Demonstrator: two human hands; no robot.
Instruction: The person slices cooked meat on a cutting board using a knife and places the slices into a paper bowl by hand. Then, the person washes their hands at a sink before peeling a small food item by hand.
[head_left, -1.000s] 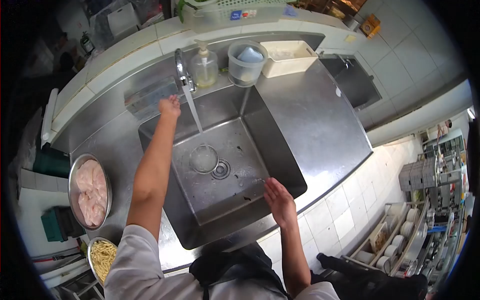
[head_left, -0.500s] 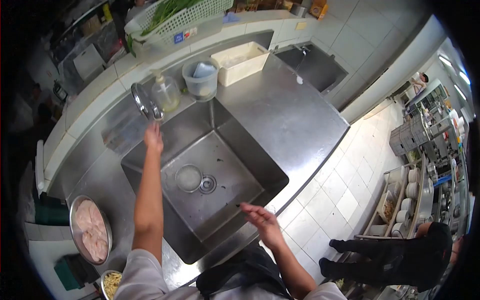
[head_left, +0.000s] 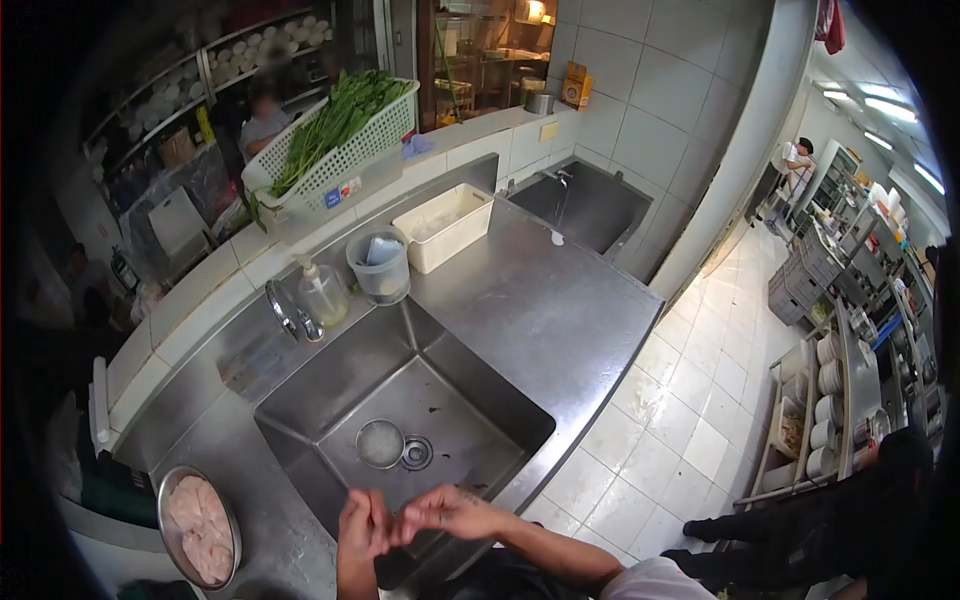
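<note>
My left hand (head_left: 363,523) and my right hand (head_left: 452,511) are close together over the near edge of the steel sink (head_left: 345,385). Both have curled fingers, and nothing shows in either; the fingertips of the two hands nearly meet. Inside the sink, a small round bowl (head_left: 381,443) with cloudy liquid sits beside the drain (head_left: 416,453). A curved chrome faucet (head_left: 290,312) rises at the sink's far left corner, next to a clear soap pump bottle (head_left: 323,292).
A metal bowl of raw pale meat (head_left: 201,528) stands on the left counter. Behind the sink are a clear tub (head_left: 379,268) and a cream bin (head_left: 443,230). A basket of greens (head_left: 335,135) rests on the ledge. A person in dark clothes (head_left: 800,525) is at right.
My left hand has left the faucet and come back toward my body. My right hand has moved left beside it, its fingers now curled. The view has tilted up.
</note>
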